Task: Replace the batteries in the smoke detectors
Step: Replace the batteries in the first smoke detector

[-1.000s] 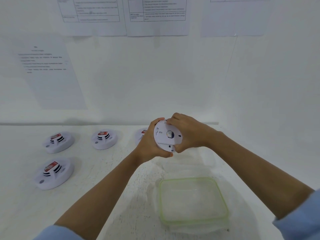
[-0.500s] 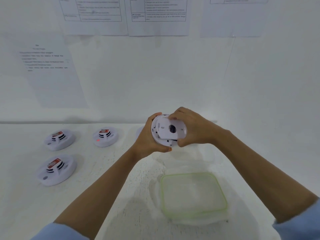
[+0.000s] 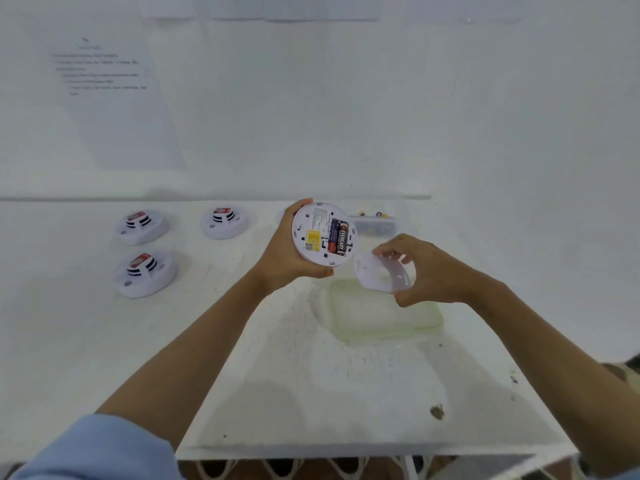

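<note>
Smoke detector (image 3: 323, 233): gripped in left hand (image 3: 294, 254), fingers curled round the rim, open back turned toward the camera.

Back cover (image 3: 381, 277): half a second ago seated on the detector under both hands; now off, pinched at its rim between thumb and fingertips of right hand (image 3: 429, 271), just below and right of the left fingers, apart from the detector.

Batteries (image 3: 338, 237): newly exposed, two side by side in the bay, opposite the left palm.

Clear container (image 3: 384, 317): on desk (image 3: 277, 375), directly beneath the right fingers.

Three further detectors (image 3: 142, 226): on desk, well left of the left fingers, face up.

Status, as judged: opening step complete; old cells still seated; likely next, cover set down to free the right fingers for prising them out.
</note>
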